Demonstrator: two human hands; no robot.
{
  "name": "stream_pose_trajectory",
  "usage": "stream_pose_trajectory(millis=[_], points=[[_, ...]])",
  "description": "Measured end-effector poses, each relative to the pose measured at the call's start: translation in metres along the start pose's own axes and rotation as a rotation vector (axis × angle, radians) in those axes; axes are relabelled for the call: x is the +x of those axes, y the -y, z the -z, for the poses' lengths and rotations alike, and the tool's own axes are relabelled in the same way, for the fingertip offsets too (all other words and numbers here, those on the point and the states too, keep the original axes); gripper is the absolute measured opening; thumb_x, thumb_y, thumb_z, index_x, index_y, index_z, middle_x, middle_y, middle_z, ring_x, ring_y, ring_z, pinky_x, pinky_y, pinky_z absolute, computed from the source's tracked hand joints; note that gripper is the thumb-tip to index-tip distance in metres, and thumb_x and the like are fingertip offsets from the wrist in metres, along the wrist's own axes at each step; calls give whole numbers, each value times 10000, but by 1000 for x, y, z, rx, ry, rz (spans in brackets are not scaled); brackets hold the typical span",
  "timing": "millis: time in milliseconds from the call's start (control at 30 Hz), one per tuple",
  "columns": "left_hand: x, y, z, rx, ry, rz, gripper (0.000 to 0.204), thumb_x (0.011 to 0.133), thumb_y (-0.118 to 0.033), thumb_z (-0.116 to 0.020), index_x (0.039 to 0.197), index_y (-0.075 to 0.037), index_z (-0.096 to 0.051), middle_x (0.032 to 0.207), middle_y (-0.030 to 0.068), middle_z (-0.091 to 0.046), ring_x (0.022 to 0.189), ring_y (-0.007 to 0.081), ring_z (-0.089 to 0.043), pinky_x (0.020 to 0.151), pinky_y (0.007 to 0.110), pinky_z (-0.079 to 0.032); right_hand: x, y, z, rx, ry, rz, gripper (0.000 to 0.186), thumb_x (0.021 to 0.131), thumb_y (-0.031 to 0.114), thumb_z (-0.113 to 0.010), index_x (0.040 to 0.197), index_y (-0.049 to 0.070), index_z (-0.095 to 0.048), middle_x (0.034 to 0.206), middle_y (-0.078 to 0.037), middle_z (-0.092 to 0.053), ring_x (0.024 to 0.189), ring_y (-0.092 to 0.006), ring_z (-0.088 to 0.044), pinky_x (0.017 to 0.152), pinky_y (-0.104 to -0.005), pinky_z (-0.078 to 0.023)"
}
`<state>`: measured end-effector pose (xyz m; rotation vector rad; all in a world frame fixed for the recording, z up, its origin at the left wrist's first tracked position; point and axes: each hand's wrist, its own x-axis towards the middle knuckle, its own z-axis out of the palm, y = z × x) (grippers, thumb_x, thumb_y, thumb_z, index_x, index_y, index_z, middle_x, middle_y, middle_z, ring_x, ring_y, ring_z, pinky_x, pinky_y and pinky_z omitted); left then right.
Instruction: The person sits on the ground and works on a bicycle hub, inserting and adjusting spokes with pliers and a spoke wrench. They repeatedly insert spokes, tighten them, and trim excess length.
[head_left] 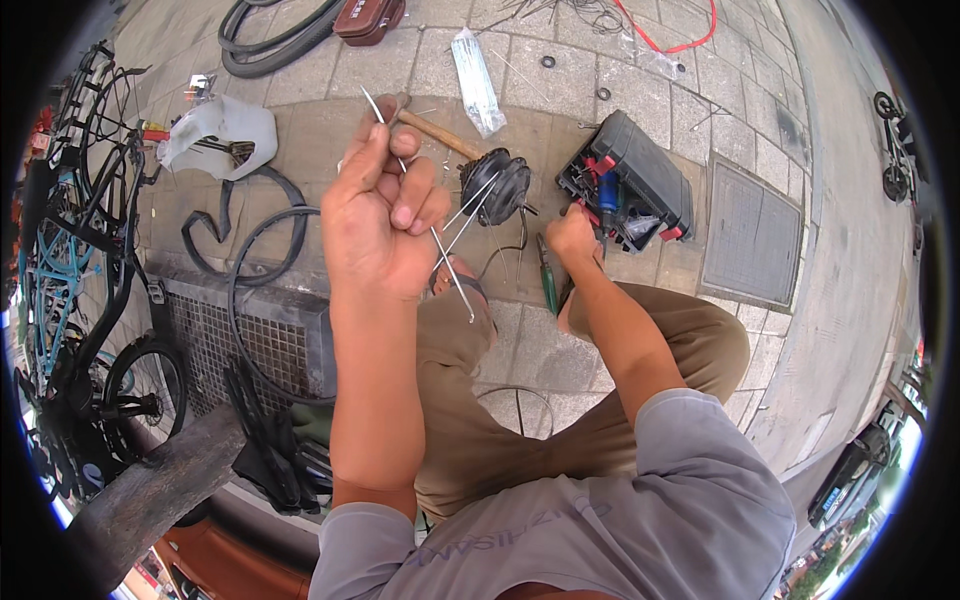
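My left hand point(385, 200) is raised over the paving, fingers closed around a thin metal spoke point(456, 280). One end pokes up past the thumb; the other slants down below the palm. Just beyond, a black wheel hub point(510, 182) rests on the ground with a few spokes sticking out of it. My right hand point(573, 238) is at the near left edge of an open black toolbox point(640, 165), its fingers curled by a red part. Whether they grip something there is hidden. Below that hand lies a pair of green-handled pliers point(547, 278).
A wooden-handled hammer point(440, 132) lies beyond the hub. A cut white plastic jug point(222, 135), a black rim point(235, 285) and an inner tube point(290, 190) are at the left, near parked bicycles point(75, 250). A plastic packet point(476, 85) lies ahead.
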<state>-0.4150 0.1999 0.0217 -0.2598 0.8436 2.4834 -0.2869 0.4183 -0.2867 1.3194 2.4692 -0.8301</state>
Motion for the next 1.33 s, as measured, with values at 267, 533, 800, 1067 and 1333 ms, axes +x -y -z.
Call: stream_pose_trajectory(millis=[267,533,800,1067,1333], points=[[9,-4,9,-31,-122,5,280,1125,-175,-514,1332,-47,-653,909,-14,-621,498,77,-333,475,264,-273,175,128,17,-68,170,364,339,918,181,-598,1159,31,-784,1160,-284,-745,1115,-425,-723,988,-462,-558],[13,-6,7,6,-184,39,364,1156,-201,-426,1446,-51,-586,936,-1,-598,530,76,-345,491,256,-282,227,119,-56,-64,369,493,468,910,187,-603,1356,73,-686,1242,-274,-726,1161,-422,-701,990,-474,-548],[27,-9,13,-14,-156,37,389,1164,-196,-390,1488,-59,-554,941,0,-586,530,78,-346,496,261,-300,237,121,-64,68,529,-34,363,965,253,-657,1244,26,-704,969,-214,-758,796,-293,-748,673,-438,-580],[33,-7,8,9,-215,42,390,1170,-219,-396,1495,-74,-553,913,-8,-572,523,75,-338,484,250,-291,239,123,-101,688,461,-102,322,965,300,-703,1135,30,-745,772,-115,-678,644,-246,-644,536,-411,-480],[33,-5,7,14,-214,47,405,1174,-237,-395,1523,-87,-534,915,-9,-577,514,83,-338,477,252,-296,236,128,-99,111,149,317,436,919,224,-657,1303,29,-726,1115,-296,-746,1088,-400,-745,971,-481,-560]])
